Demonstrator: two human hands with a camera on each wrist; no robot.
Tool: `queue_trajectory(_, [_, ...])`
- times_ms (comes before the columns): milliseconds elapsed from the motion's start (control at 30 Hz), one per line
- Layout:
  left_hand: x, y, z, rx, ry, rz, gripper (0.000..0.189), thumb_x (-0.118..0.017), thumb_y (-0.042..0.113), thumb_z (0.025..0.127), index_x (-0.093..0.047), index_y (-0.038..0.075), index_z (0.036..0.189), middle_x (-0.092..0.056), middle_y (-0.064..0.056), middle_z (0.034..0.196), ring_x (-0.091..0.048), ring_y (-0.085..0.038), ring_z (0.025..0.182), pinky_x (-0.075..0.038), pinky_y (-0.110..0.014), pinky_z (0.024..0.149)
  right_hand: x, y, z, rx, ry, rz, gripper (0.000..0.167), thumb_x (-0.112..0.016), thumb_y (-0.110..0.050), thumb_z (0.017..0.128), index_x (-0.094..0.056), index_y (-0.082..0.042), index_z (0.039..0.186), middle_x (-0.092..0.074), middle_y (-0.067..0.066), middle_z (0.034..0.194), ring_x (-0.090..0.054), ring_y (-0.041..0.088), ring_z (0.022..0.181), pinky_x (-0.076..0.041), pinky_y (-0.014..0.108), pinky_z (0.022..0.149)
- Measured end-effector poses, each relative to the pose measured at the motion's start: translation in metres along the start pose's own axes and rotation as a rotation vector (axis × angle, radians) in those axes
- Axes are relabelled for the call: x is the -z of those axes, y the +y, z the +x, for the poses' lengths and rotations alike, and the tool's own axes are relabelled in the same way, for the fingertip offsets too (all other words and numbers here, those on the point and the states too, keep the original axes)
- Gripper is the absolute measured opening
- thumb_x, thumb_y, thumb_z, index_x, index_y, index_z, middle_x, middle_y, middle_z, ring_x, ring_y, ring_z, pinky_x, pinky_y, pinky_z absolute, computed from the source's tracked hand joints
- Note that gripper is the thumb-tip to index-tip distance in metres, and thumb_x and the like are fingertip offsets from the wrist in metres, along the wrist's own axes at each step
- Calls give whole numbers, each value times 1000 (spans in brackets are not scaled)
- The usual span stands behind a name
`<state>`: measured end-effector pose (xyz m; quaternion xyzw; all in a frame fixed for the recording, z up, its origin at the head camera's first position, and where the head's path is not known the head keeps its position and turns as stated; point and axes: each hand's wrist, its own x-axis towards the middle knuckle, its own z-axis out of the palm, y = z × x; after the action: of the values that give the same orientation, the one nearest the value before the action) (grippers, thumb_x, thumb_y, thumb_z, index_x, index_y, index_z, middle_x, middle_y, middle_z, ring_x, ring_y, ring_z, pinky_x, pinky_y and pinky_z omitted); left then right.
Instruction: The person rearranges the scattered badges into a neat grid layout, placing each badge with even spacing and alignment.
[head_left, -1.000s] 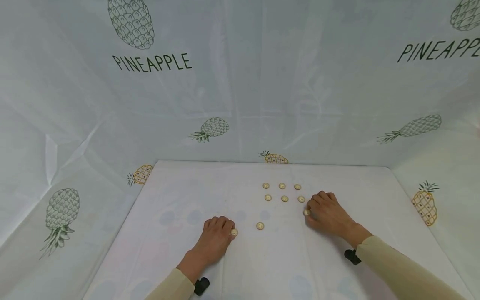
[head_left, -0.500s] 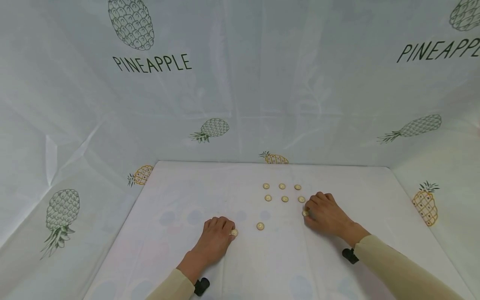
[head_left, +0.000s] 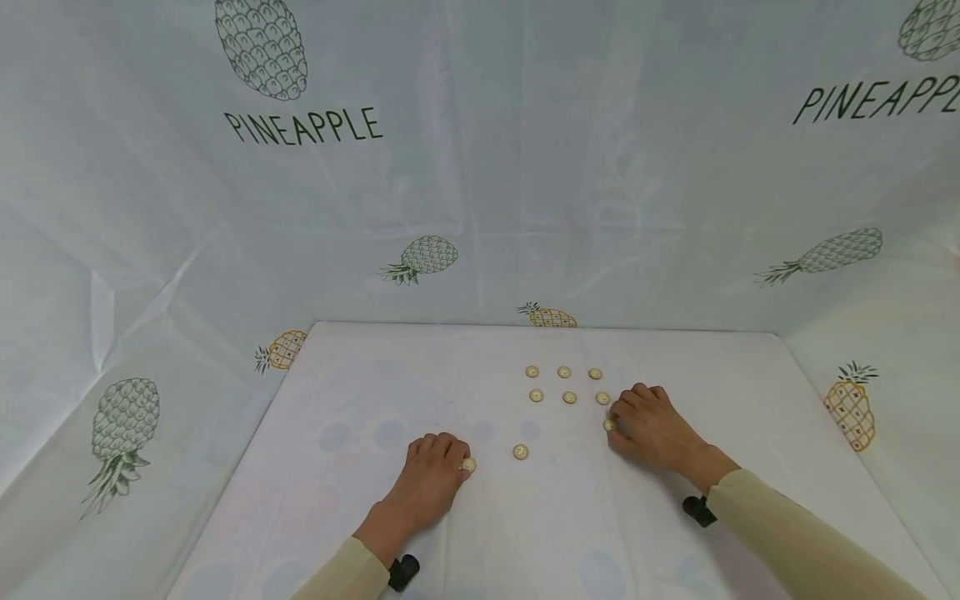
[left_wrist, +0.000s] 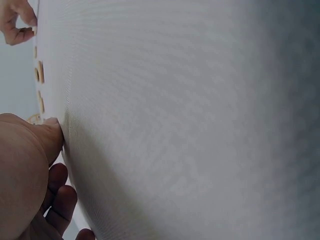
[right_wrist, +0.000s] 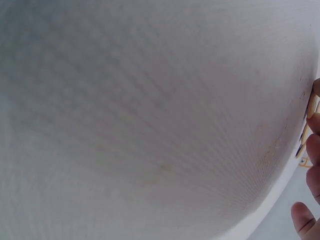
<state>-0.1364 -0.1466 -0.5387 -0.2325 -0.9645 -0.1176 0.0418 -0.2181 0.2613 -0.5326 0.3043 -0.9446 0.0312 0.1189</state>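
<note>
My left hand rests low on the white table, pinching a small round wooden disc between thumb and index finger. In the left wrist view the thumb hides that disc. Farther right, my right hand pinches another wooden disc at the table surface; its fingers show at the edge of the right wrist view. Between the hands lies a single wooden disc with a dark mark on its face. Beyond it, two rows of similar discs lie flat, one being the disc just past the right fingertips.
The table has a white cloth with faint coloured spots. A pale curtain with pineapple prints stands behind and along both sides. Black wrist cameras, such as the left one, sit beneath both wrists.
My right hand has shifted slightly left with its disc. The left hand and the other discs stay where they were.
</note>
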Motion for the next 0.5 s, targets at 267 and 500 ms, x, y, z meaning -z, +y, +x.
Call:
queue_trajectory(267, [-2,-1,0,1,-1,1,23,-72,27,102,-58,16,117,-59,-4,118,-52,-24,111,-44,-52,101,1,-1,0,-13,-13,13,16,-77,-29,91,-72,-16,98,-65,-3,97,-52,21,97,-42,48,92])
queue_trajectory(500, [-7,-4,0,-16,24,11,24,-73,28,101,-58,17,117,-59,-3,118,-52,-24,111,-44,-51,100,2,-2,1,-21,-14,25,16,-78,-28,91,-72,-15,98,-65,-2,97,-52,22,97,-43,49,92])
